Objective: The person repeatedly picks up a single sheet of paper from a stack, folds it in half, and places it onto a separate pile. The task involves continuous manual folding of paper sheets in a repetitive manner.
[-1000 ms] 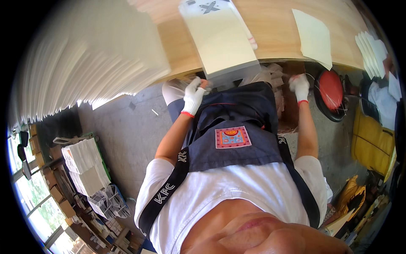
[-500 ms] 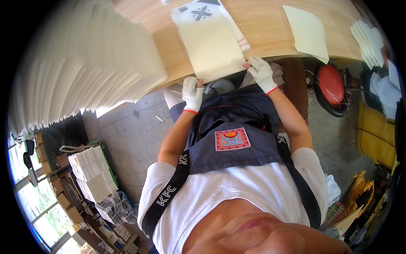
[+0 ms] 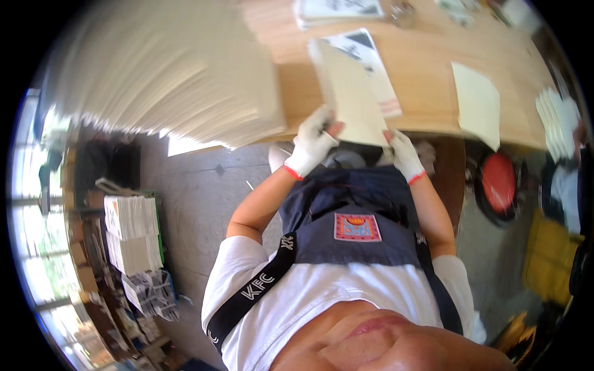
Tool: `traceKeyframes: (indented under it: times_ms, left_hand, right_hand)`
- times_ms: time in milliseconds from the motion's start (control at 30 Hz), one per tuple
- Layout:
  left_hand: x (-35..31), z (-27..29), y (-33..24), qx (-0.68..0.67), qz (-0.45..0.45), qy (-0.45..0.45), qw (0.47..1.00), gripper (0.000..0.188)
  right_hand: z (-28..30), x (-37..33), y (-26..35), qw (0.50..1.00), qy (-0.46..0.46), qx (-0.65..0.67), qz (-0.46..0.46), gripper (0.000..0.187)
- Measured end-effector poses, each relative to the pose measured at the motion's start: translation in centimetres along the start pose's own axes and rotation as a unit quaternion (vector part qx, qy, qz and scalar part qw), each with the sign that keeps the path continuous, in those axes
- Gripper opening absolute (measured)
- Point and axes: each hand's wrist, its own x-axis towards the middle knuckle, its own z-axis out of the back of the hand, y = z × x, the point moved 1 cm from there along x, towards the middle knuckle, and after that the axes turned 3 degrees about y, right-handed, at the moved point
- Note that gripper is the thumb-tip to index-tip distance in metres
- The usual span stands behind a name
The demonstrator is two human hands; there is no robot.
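Observation:
Both my hands wear white gloves with red cuffs and bare fingertips. My left hand (image 3: 314,143) pinches the lower left edge of a cream paper sheet (image 3: 356,99), close to the table's near edge. On the sheet's lower right corner, my right hand (image 3: 403,154) is closed with a bare fingertip at the paper. The sheet's left side is raised and blurred; I cannot tell whether it is one layer or several. Partly under it and to its right lies a white printed sheet (image 3: 385,86) with a dark corner and pink lines at the bottom.
A tall stack of paper (image 3: 185,80) covers the table's left side. Cream sheets (image 3: 476,105) overhang the edge at right, beside a fanned pile (image 3: 555,123). Printed papers (image 3: 339,8) lie farther back. A red round stool (image 3: 498,180) stands on the floor at right.
The view has shifted, with the table now lower and farther left things nearer the middle. My left hand has lifted the cream sheet's left side, and the sheet looks narrower.

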Motion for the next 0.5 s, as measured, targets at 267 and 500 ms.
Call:
traceKeyframes:
  times_ms: [267,500]
  left_hand:
    - [-2.4,13.0,-21.6,0.297,-0.310,-0.101,0.898,0.017]
    - [-2.8,28.6,-29.0,0.260,-0.308,-0.326,0.855,0.029]
  right_hand:
    - [-15.7,-5.2,20.0,0.958,0.141,-0.089,0.235,0.042]
    - [-40.0,-4.5,34.2,0.854,0.382,-0.121,0.332,0.020]
